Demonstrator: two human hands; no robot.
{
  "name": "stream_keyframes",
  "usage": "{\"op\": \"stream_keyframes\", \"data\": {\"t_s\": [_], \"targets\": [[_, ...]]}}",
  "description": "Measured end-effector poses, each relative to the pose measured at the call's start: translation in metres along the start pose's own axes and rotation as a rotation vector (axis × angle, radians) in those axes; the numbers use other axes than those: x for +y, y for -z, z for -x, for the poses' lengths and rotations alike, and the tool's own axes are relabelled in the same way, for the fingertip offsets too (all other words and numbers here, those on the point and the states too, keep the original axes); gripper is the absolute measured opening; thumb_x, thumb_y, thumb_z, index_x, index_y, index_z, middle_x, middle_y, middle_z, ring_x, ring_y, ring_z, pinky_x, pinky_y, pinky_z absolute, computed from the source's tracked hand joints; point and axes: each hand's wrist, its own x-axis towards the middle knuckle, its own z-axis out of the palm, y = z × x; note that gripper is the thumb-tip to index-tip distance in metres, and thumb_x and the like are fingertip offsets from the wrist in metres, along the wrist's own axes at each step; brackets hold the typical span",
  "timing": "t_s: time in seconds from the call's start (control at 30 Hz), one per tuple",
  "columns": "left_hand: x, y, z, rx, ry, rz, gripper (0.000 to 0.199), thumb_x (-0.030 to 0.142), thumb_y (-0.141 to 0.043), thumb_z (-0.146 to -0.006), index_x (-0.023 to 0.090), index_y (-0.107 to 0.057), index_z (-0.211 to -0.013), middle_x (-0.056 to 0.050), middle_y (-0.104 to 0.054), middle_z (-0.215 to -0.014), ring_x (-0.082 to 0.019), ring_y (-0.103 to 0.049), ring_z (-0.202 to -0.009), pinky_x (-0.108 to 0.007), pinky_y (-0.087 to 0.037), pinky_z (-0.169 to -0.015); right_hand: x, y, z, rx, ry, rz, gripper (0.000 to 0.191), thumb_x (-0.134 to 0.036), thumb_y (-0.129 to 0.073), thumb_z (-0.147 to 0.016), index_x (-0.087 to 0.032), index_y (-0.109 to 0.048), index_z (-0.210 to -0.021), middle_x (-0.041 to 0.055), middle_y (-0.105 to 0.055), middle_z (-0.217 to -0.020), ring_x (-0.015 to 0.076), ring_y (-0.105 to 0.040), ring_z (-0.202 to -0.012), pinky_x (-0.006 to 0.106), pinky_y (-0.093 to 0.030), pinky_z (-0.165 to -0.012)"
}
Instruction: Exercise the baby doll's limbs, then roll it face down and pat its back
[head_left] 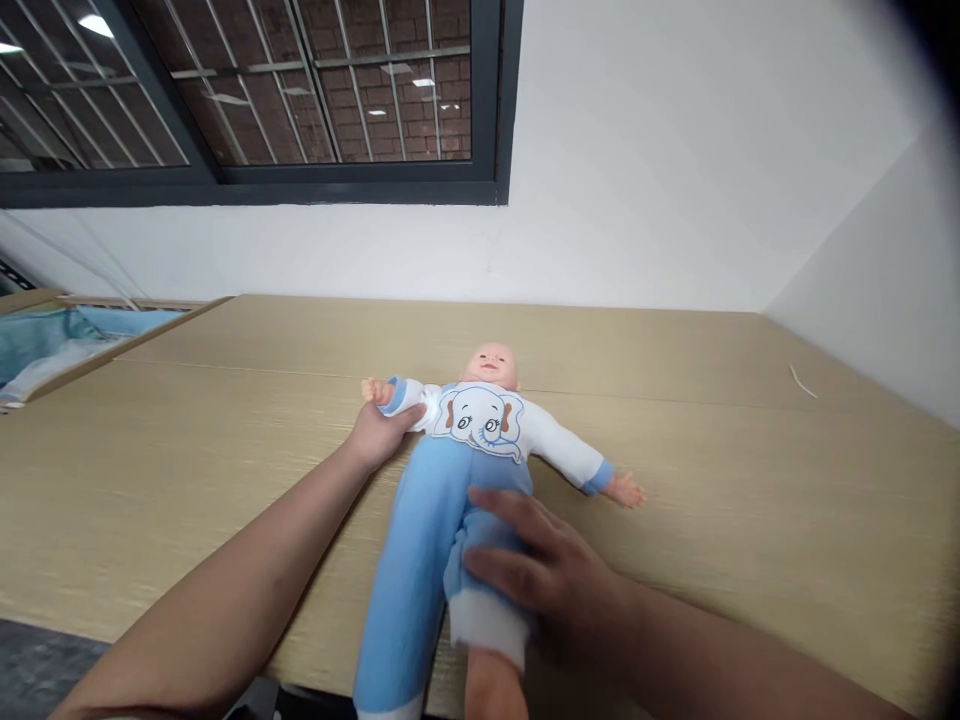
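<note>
Light-grained wooden tabletop (750,500): one, broad, set against a white wall below a dark-framed window (300,100).

Soft baby doll in blue trousers and a white top with an elephant print (457,450): one, lying face up near the table's near edge, head toward the wall, both sleeved arms spread outward, legs pointing at the person; the lower legs reach the table edge.

Hands in view: two, both the person's own, both bare.

Left hand (379,432): at the doll's arm on the left of the picture, fingers curled closed around the white sleeve just below the blue cuff. Forearm stretched long and straight from the lower left corner.

Right hand (536,575): laid palm down on the doll's leg on the right of the picture, fingers spread flat and open over the blue fabric just above the white trouser cuff, pressing rather than gripping. Forearm enters from the lower right.

Wooden-framed box holding teal cloth (67,335): one, at the far left, well apart from the doll.
</note>
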Motion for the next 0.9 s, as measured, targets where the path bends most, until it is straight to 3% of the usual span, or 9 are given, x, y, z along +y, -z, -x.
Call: {"op": "stream_keyframes", "data": {"t_s": [0.13, 0.23, 0.37, 0.47, 0.57, 0.73, 0.9], "targets": [[0.008, 0.004, 0.002, -0.146, -0.153, -0.306, 0.033, 0.047, -0.075, -0.076, 0.018, -0.066, -0.086, -0.005, -0.070, -0.085, -0.026, -0.066, -0.079, -0.034, -0.050, -0.073, 0.015, -0.004, -0.002, 0.000, -0.237, -0.149, 0.062, -0.018, -0.070, -0.081, -0.030, -0.050, -0.138, 0.0106, -0.045, -0.148, 0.0303, -0.053, -0.130, 0.045, -0.051, -0.103], [0.018, 0.004, 0.005, -0.235, -0.212, -0.503, 0.028, 0.047, -0.067, -0.084, 0.022, -0.068, -0.096, -0.003, -0.072, -0.094, -0.026, -0.068, -0.085, -0.031, -0.048, -0.072, 0.018, -0.005, -0.006, 0.023, -0.345, -0.208, 0.057, -0.019, -0.070, -0.081, -0.033, -0.055, -0.134, 0.0086, -0.050, -0.143, 0.0307, -0.055, -0.127, 0.047, -0.050, -0.104], [0.031, 0.000, 0.009, -0.286, -0.269, -0.756, 0.027, 0.043, -0.061, -0.086, 0.025, -0.068, -0.106, -0.003, -0.073, -0.104, -0.028, -0.069, -0.092, -0.031, -0.045, -0.072, 0.019, -0.006, -0.010, -0.003, -0.400, -0.217, 0.054, -0.017, -0.070, -0.079, -0.033, -0.059, -0.130, 0.0062, -0.053, -0.138, 0.0290, -0.058, -0.123, 0.044, -0.051, -0.102], [0.032, -0.001, 0.010, -0.289, -0.282, -0.808, 0.025, 0.039, -0.061, -0.086, 0.025, -0.068, -0.104, -0.004, -0.073, -0.103, -0.029, -0.068, -0.090, -0.031, -0.044, -0.070, 0.020, -0.006, -0.010, 0.022, -0.376, -0.243, 0.049, -0.022, -0.070, -0.083, -0.035, -0.059, -0.129, 0.0054, -0.057, -0.132, 0.0271, -0.060, -0.119, 0.041, -0.053, -0.101], [0.022, 0.000, 0.007, -0.238, -0.222, -0.668, 0.025, 0.042, -0.064, -0.084, 0.025, -0.069, -0.101, -0.003, -0.073, -0.099, -0.028, -0.068, -0.090, -0.031, -0.045, -0.071, 0.021, -0.005, -0.006, 0.030, -0.297, -0.267, 0.052, -0.023, -0.072, -0.083, -0.032, -0.056, -0.131, 0.0069, -0.058, -0.130, 0.0245, -0.060, -0.118, 0.038, -0.052, -0.101], [-0.002, 0.003, -0.002, -0.118, -0.089, -0.196, 0.037, 0.046, -0.081, -0.069, 0.018, -0.065, -0.087, -0.005, -0.069, -0.089, -0.027, -0.065, -0.085, -0.034, -0.050, -0.076, 0.013, -0.001, 0.001, -0.052, -0.096, -0.146, 0.047, -0.027, -0.073, -0.085, -0.029, -0.055, -0.129, 0.0080, -0.059, -0.131, 0.0221, -0.061, -0.115, 0.037, -0.052, -0.098], [-0.010, 0.002, -0.008, -0.110, 0.111, 0.315, 0.051, 0.041, -0.087, -0.063, 0.016, -0.063, -0.100, -0.006, -0.068, -0.097, -0.026, -0.066, -0.087, -0.036, -0.054, -0.078, -0.009, 0.000, -0.003, -0.204, 0.088, -0.021, 0.029, -0.036, -0.062, -0.090, -0.027, -0.062, -0.118, 0.0074, -0.058, -0.132, 0.0272, -0.053, -0.125, 0.049, -0.041, -0.111]]}}
